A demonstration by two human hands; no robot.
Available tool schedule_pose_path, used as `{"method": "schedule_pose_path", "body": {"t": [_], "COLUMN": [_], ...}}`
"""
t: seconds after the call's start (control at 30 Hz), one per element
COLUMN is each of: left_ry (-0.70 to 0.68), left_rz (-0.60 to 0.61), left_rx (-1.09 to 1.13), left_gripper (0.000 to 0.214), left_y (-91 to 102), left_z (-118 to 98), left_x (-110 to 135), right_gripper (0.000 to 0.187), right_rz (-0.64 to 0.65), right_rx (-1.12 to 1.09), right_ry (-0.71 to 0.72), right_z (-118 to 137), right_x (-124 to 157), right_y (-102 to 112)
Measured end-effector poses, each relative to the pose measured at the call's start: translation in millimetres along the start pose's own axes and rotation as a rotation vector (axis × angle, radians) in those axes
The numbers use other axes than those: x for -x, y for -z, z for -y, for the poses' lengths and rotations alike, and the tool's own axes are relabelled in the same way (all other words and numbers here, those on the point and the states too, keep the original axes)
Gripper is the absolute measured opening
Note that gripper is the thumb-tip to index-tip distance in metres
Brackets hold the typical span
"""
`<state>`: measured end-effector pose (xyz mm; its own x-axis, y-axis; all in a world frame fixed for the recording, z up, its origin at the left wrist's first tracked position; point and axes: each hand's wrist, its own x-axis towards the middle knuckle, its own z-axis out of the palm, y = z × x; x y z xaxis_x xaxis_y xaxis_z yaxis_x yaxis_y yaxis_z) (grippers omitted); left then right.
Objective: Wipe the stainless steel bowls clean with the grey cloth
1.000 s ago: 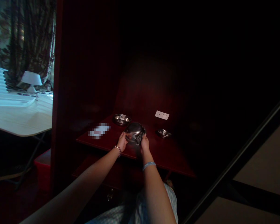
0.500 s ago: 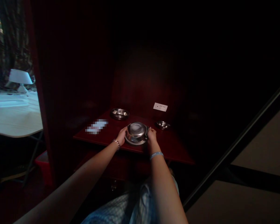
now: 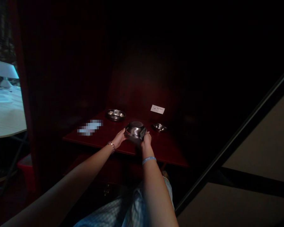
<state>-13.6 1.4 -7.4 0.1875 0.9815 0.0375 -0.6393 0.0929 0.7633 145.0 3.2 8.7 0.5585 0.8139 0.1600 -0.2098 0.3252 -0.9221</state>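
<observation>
A shiny steel bowl [image 3: 134,129] is held upside down just above a dark red wooden shelf [image 3: 170,151]. My left hand [image 3: 119,138] grips its left rim. My right hand [image 3: 146,138] grips its right rim together with a dark cloth [image 3: 143,133] pressed against the bowl. A bead bracelet sits on my left wrist, a pale blue band on my right.
A wider steel bowl [image 3: 115,114] stands behind on the left, a small steel bowl [image 3: 159,127] to the right. A white socket plate [image 3: 157,109] is on the back panel. A blurred-out card [image 3: 90,127] lies at left. A white table with a lamp [image 3: 4,75] is far left.
The bowl has turned in my hands from tilted toward me to base-up and lower over the shelf. My view has swung to the right.
</observation>
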Motion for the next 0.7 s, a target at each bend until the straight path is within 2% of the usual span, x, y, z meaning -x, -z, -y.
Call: {"method": "schedule_pose_path", "body": {"t": [0.1,0.2,0.37,0.47,0.6,0.7], "left_ry": [-0.072,-0.11,-0.154,-0.128,-0.06,-0.114], "left_rz": [-0.123,-0.18,-0.195,-0.202,-0.234,-0.183], "left_rx": [0.112,0.129,0.093,0.101,0.089,0.064], "left_gripper": [0.018,0.018,0.015,0.017,0.019,0.015], "left_y": [-0.6,0.2,1.4,1.0,-0.6,-2.9], "left_z": [1,3,4,3,1,0], "left_x": [-3,-6,-9,-10,-9,-5], "right_gripper": [0.034,0.03,0.015,0.003,0.002,0.009], "right_rz": [-0.064,-0.11,-0.197,-0.26,-0.181,-0.123], "right_rx": [-0.01,-0.015,-0.007,0.022,0.06,0.037], "right_ry": [-0.081,-0.093,-0.017,0.023,-0.007,-0.051], "right_z": [-11,-17,-9,1,12,17], "right_x": [14,23,23,20,13,7], "right_y": [-16,-23,-18,-14,-9,-4]}}
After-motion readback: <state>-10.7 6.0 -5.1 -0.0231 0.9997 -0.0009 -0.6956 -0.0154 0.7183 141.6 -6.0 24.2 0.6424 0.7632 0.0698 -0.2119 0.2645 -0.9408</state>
